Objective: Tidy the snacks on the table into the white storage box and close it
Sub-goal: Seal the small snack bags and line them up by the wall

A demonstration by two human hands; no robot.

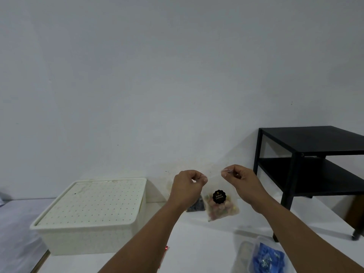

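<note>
Both hands pinch the top edge of a clear biscuit bag (220,203), left hand (187,186) and right hand (239,180) at its corners, holding it above the surface (197,243). At 5 o'clock lies a blue-filled packet (267,259). At 9 o'clock sits the lidded white storage box (92,213).

At 3 o'clock I see a black side table (313,140) with a lower shelf (315,176), standing against the pale wall (157,66). At 9 o'clock, a grey surface (13,229) borders the view.
</note>
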